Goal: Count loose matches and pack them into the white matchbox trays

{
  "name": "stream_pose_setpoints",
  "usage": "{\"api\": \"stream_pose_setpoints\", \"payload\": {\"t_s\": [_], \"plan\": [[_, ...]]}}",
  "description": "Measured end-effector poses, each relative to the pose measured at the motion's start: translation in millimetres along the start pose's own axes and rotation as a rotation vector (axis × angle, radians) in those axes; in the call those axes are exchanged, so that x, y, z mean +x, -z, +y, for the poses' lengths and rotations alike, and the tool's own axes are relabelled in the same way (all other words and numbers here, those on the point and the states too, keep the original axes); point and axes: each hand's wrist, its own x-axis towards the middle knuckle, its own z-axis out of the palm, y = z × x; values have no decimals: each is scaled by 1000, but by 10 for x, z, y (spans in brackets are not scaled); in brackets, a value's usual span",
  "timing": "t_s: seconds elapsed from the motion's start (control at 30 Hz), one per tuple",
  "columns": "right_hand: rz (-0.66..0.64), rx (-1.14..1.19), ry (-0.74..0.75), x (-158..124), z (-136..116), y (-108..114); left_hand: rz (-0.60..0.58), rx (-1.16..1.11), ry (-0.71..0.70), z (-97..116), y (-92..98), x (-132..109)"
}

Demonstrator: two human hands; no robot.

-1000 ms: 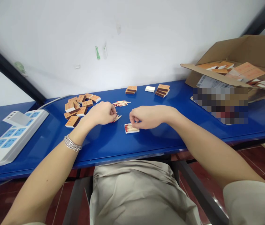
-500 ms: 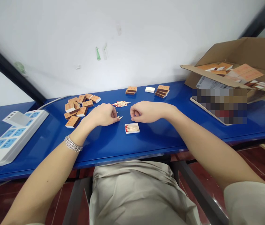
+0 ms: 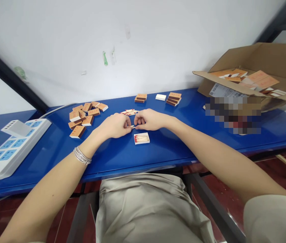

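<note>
here, the left hand [image 3: 113,125] and right hand [image 3: 149,119] both pinch the matches [image 3: 132,127] crosswise at mid-frame, just above the open tray [image 3: 141,138].

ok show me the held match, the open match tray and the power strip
held match [image 3: 133,127], head view, middle of the visible stick
open match tray [image 3: 143,142], head view, its white front wall
power strip [image 3: 8,150], head view, its top face
</note>
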Motion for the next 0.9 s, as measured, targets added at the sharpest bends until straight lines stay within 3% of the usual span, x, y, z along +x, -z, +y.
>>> {"api": "stream_pose_setpoints", "payload": {"t_s": [0.2, 0.53, 0.9], "plan": [[41, 24, 28, 46, 12, -74, 43, 35, -14, -36, -47, 24], [13, -92, 37, 64, -121, -106, 19, 75, -17, -94, 34, -5], [87, -50, 86, 91, -79, -165, 29, 99, -6, -58, 5, 9]]}}
